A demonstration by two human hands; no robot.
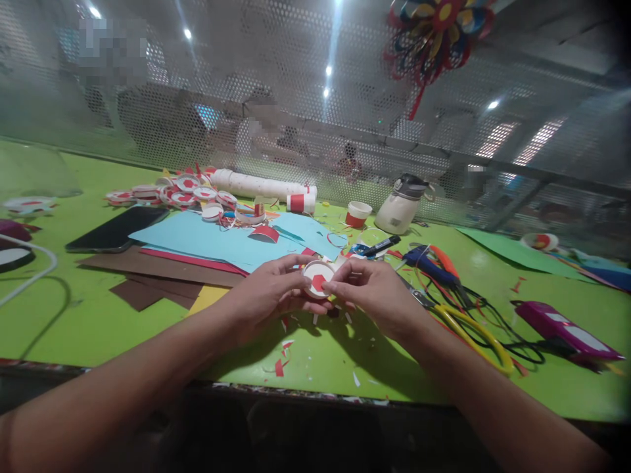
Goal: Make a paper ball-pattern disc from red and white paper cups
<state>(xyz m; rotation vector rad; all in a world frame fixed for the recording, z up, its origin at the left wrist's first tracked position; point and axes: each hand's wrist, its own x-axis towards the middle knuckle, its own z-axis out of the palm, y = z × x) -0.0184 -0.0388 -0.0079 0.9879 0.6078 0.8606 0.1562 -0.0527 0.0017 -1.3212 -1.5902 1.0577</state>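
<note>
Between my hands, over the front of the green table, is a round white paper cup base [318, 272] with a raised rim and a red paper hexagon [319, 282] inside it. My left hand [279, 286] grips its left side, thumb at the rim and fingers beneath. My right hand [367, 289] is closed at the right edge, thumb and forefinger pinched on the red hexagon. Small white strips show below the cup base. Yellow-handled scissors [473, 335] lie just right of my right hand, near a black marker [382, 246].
Light blue paper sheets [197, 240] and a dark phone [118, 228] lie left, before a pile of red-and-white paper discs [185, 187]. Stacked white cups [261, 184] and a bottle [400, 207] stand behind. A glue gun [436, 266] and purple device [566, 332] lie right.
</note>
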